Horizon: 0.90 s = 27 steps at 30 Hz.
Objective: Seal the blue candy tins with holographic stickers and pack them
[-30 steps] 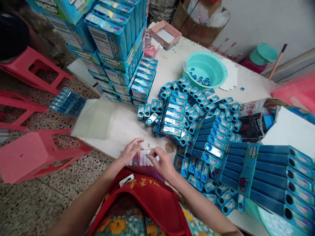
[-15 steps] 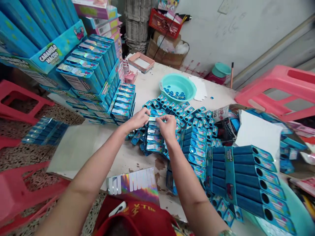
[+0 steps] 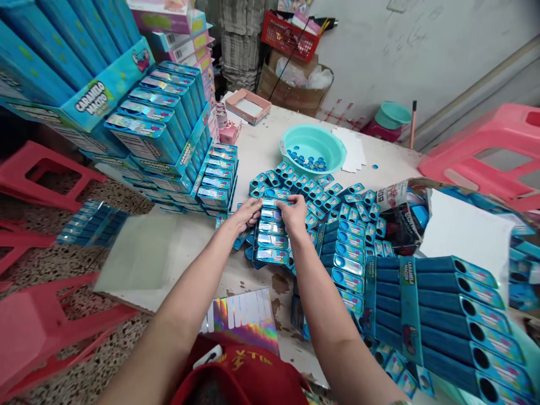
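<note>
A row of blue boxes (image 3: pixel 272 242) with shiny labelled ends facing up stands on the table in front of me. My left hand (image 3: pixel 248 214) is at the row's left side, fingers curled in with the tips on a box near the far end. Across from it, my right hand (image 3: pixel 294 215) has thumb and fingers pinched together at the same box. A narrow shiny sticker (image 3: pixel 271 203) lies across that box end between my fingertips. Close to my body is a holographic sticker sheet (image 3: pixel 247 315) with several strips on it.
Loose blue boxes (image 3: pixel 312 191) spread behind and right of the row. A turquoise basin (image 3: pixel 313 147) holds small blue caps. Tall stacked display boxes (image 3: pixel 169 129) stand at left; banded long boxes (image 3: pixel 442 309) lie at right. Red stools (image 3: pixel 54 332) flank the table.
My left hand has drawn slightly down and its fingers have curled in closer to the box. My right hand stays at the same box. The whole view has shifted slightly.
</note>
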Each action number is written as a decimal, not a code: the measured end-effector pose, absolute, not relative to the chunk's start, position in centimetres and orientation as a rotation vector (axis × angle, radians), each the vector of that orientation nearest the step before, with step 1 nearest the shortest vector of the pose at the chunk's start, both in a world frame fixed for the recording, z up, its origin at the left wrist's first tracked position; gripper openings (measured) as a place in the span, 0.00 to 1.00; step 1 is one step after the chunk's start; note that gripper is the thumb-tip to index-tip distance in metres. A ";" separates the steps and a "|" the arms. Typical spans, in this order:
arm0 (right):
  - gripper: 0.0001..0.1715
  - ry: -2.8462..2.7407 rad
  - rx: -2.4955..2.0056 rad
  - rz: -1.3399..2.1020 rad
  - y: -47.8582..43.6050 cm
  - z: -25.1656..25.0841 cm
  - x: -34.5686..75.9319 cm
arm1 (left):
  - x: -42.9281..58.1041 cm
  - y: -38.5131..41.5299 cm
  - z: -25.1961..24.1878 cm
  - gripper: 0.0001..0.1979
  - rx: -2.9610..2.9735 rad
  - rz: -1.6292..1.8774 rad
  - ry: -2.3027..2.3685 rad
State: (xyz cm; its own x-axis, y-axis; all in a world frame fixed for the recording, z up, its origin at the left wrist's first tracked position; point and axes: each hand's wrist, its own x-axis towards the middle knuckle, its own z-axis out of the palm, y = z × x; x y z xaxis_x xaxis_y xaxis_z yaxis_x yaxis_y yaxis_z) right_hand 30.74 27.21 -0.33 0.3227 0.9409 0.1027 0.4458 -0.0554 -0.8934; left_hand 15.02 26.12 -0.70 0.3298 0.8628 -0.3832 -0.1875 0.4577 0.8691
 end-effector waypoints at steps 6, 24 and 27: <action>0.16 -1.057 -1.690 0.784 26.1 1.8 31.0 | 14.8 24.9 -0.8 0.16 0.838 0.777 1.405; 0.17 -2.237 -1.191 1.002 -0.2 -9.3 23.1 | 5.2 -0.6 -7.9 0.14 1.508 0.153 1.581; 0.18 -2.271 -1.194 0.977 -0.4 -9.9 23.0 | 5.2 -0.2 -7.7 0.15 1.588 0.091 1.589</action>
